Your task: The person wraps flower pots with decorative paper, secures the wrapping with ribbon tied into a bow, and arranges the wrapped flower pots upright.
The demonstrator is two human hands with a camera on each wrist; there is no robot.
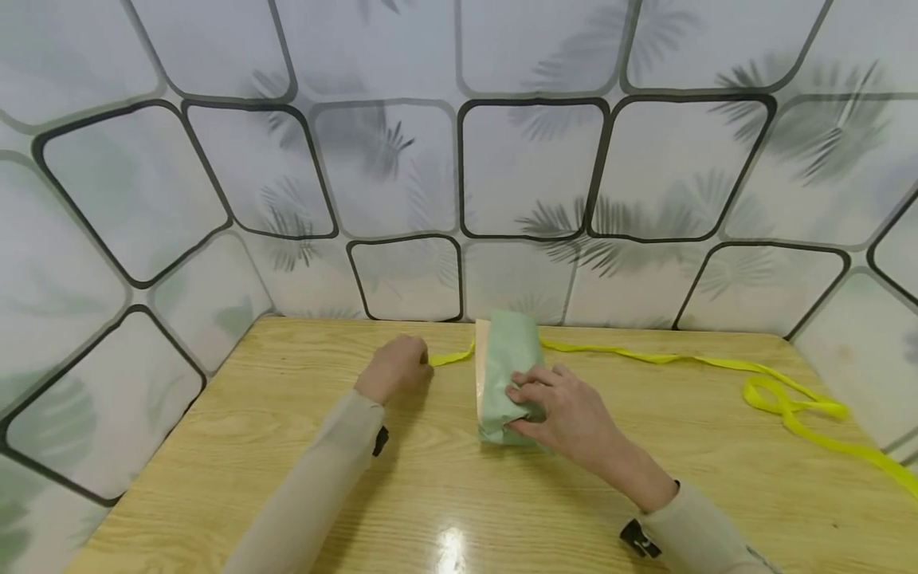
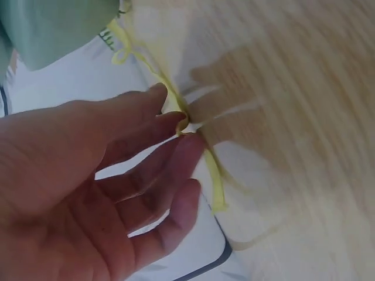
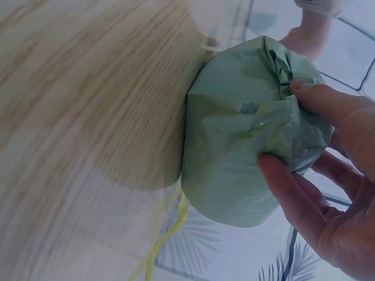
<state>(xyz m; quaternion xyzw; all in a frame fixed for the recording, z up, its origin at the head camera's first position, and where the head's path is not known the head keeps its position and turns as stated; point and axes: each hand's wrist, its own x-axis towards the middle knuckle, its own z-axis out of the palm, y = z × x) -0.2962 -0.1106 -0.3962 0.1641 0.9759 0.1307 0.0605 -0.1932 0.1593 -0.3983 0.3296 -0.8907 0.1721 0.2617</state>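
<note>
A package wrapped in pale green paper [image 1: 511, 375] lies on the wooden table, a beige strip showing along its left side. Its near end is folded and gathered, as the right wrist view shows. My right hand [image 1: 574, 410] holds that gathered end, thumb and fingers pressing the creases [image 3: 281, 111]. A yellow ribbon [image 1: 610, 348] passes beneath the package and comes out on both sides. To the left of the package, my left hand [image 1: 398, 367] holds the ribbon's short end [image 2: 215, 187] at its fingertips. How firmly it pinches is hard to see.
The ribbon's long part runs right, loops [image 1: 782, 396] and continues past the right side of the view. Patterned fabric walls [image 1: 531, 167] enclose the table [image 1: 301, 399] at the back and sides.
</note>
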